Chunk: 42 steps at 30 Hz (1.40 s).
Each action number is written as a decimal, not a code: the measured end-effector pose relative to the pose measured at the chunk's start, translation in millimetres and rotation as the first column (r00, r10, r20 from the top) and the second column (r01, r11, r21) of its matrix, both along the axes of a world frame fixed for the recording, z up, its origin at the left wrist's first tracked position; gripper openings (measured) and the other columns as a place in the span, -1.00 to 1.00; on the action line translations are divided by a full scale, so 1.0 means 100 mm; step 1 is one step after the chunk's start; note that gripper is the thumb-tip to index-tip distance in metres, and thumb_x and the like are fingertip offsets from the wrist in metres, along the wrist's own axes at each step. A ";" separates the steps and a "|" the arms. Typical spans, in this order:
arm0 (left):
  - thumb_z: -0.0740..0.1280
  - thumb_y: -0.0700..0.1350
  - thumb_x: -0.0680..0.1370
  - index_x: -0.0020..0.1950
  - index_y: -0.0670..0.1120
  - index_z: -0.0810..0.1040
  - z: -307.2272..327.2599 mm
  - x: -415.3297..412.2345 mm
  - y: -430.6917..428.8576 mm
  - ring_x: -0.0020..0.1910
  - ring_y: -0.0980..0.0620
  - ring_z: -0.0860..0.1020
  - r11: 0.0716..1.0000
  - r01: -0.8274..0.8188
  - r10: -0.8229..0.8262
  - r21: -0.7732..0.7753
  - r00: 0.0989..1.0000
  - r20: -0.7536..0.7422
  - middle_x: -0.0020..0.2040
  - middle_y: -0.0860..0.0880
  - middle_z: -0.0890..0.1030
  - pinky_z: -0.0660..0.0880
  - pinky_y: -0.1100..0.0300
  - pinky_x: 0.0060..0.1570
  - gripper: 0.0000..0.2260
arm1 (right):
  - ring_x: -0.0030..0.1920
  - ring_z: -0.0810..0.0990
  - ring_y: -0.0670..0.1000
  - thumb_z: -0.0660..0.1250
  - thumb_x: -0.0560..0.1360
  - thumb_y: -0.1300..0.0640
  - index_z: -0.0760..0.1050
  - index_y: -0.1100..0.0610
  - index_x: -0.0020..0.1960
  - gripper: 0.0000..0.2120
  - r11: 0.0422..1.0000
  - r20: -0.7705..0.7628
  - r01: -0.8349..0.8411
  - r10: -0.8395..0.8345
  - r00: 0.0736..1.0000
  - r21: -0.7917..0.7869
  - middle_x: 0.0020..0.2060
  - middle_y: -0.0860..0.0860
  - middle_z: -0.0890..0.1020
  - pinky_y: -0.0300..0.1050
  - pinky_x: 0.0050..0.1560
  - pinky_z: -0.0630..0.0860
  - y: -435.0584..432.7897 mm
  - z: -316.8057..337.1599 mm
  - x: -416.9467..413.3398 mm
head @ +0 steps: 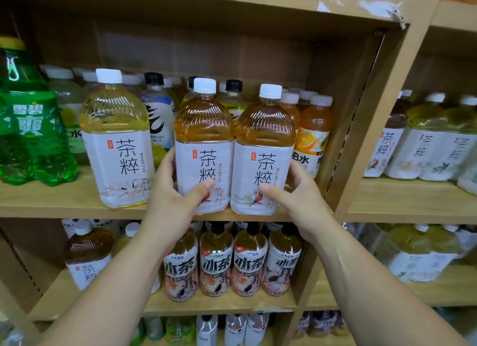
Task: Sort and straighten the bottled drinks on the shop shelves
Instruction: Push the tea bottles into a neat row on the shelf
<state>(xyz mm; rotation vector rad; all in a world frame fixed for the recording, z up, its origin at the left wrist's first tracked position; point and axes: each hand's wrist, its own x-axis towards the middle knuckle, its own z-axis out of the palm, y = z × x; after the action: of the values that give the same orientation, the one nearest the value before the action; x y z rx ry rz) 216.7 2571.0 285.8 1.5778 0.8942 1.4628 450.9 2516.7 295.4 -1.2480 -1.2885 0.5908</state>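
Two large amber tea bottles with white caps and white labels stand side by side at the front edge of the middle shelf. My left hand grips the left amber bottle, thumb across its label. My right hand grips the right amber bottle, thumb on its lower label. A paler yellow tea bottle of the same brand stands upright further left, apart from my hands.
A green soda multipack fills the shelf's far left. Smaller bottles stand in rows behind, with an orange drink at the right. The shelf below holds several peach-labelled tea bottles. A wooden upright separates the neighbouring bay of tea bottles.
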 end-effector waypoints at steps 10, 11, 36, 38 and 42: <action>0.41 -0.05 0.55 0.50 0.08 0.39 0.03 0.03 -0.31 0.22 0.20 0.60 0.998 -0.003 0.002 0.058 1.000 0.008 0.29 0.15 0.61 0.61 0.12 0.12 -0.49 | 0.14 0.69 -0.11 0.62 0.39 0.17 0.47 0.01 0.34 -0.41 0.999 -0.063 0.045 -0.044 0.997 0.020 0.17 -0.06 0.70 -0.05 0.13 0.67 -0.33 -0.01 -0.09; 0.40 -0.05 0.54 0.49 0.06 0.40 0.03 0.05 -0.39 0.20 0.21 0.61 0.998 0.015 -0.017 0.059 1.000 0.020 0.28 0.14 0.62 0.61 0.23 0.04 -0.48 | 0.14 0.69 -0.10 0.64 0.38 0.16 0.47 0.00 0.34 -0.40 0.998 -0.076 0.048 -0.046 0.996 0.027 0.16 -0.06 0.70 -0.06 0.11 0.67 -0.42 -0.04 -0.07; 0.44 -0.04 0.47 0.34 0.09 0.50 0.05 3.03 -1.83 0.06 0.13 0.68 0.999 -0.029 0.026 0.025 0.991 0.134 0.10 0.15 0.70 0.63 0.26 -0.15 -0.57 | 0.04 0.74 0.15 0.60 0.11 -0.09 0.52 0.07 0.20 -0.29 0.983 -0.324 0.105 -0.053 0.945 0.147 0.02 0.08 0.75 0.17 0.00 0.68 -1.80 -0.24 2.85; 0.45 -0.12 0.54 0.36 0.10 0.48 0.03 3.18 -1.80 0.05 0.15 0.68 0.998 -0.060 0.059 0.009 0.993 0.101 0.10 0.17 0.70 0.64 0.25 -0.15 -0.59 | 0.05 0.74 0.18 0.60 0.10 -0.10 0.52 0.08 0.20 -0.28 0.982 -0.348 0.117 -0.058 0.936 0.149 0.02 0.09 0.75 0.20 0.01 0.69 -1.76 -0.22 3.03; 0.44 -0.05 0.54 0.39 0.10 0.45 0.11 3.39 -1.64 0.11 0.10 0.68 0.995 -0.095 0.096 -0.019 0.992 0.083 0.18 0.13 0.67 0.67 0.11 -0.04 -0.56 | 0.07 0.73 0.09 0.62 0.12 -0.12 0.52 -0.01 0.20 -0.31 0.987 -0.318 0.082 -0.034 0.948 0.139 0.05 0.03 0.73 0.15 0.04 0.68 -1.58 -0.12 3.34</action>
<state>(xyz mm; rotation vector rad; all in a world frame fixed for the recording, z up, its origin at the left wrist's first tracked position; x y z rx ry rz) 556.0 2407.0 296.3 1.4689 0.9407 1.5732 784.7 2358.5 283.0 -1.0162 -1.0062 0.6112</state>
